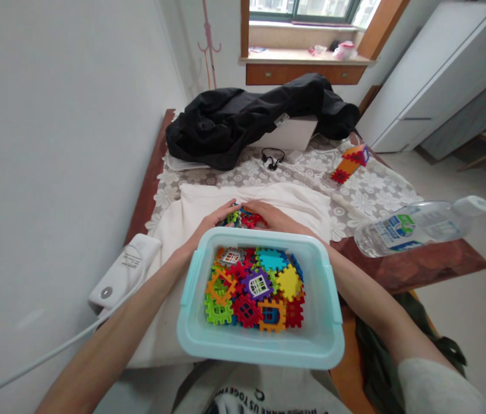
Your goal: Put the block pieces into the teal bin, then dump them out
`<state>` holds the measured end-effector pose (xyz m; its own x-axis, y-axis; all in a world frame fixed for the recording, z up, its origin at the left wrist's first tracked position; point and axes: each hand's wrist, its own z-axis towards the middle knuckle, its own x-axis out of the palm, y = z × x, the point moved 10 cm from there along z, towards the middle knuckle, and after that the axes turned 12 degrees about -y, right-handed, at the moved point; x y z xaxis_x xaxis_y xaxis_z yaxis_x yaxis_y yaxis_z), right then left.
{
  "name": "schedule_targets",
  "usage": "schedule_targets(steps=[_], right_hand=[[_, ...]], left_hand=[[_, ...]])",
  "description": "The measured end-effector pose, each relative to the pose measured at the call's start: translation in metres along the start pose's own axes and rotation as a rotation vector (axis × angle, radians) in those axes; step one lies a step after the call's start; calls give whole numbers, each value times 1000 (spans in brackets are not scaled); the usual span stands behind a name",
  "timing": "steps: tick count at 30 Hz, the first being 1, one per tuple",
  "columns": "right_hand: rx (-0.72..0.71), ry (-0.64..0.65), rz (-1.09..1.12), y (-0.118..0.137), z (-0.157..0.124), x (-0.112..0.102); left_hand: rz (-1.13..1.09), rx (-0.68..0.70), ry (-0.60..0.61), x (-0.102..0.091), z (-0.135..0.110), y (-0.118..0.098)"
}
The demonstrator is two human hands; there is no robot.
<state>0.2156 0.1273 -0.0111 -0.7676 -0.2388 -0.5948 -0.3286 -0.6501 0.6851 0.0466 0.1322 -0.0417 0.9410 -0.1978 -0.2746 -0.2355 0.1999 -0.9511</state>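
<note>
- Clasps a clump of plastic tiles between left hand and right hand, fingers of both curled closed on it, over the white cloth just beyond the turquoise tub.
- Near: loose tiles heaped in that tub.
- Right: water bottle lying on the wooden table.
- Far: lace tablecloth, block tower, black jacket, window sill.
- Left: white wall, white adapter.

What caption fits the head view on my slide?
Left hand and right hand hold interlocking tiles on a white cloth behind a tile-filled turquoise bin.
</note>
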Motion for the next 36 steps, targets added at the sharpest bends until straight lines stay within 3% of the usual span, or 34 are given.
schedule_targets(steps=[7, 15, 19, 22, 24, 29, 32, 36], right_hand=[[104, -170, -8, -33, -1, -11], [209, -419, 91, -62, 1, -36], [257, -510, 114, -65, -3, -47], [348, -540, 192, -77, -6, -46], [385, -579, 252, -84, -7, -45], [344, -788, 510, -78, -8, -61], [304, -668, 703, -48, 0, -67], [170, -237, 765, 10, 11, -58]], left_hand=[[5, 40, -276, -17, 1, -4], [-28, 50, -406, -34, -8, -28], [-308, 5, -463, -43, -10, -27], [-549, -37, -444, -46, -11, -24], [-548, -5, -385, -44, -15, -32], [-503, 9, -55, -14, -24, -53], [-544, -94, 108, 2, -28, -53], [-571, -234, 132, 8, -32, -43]])
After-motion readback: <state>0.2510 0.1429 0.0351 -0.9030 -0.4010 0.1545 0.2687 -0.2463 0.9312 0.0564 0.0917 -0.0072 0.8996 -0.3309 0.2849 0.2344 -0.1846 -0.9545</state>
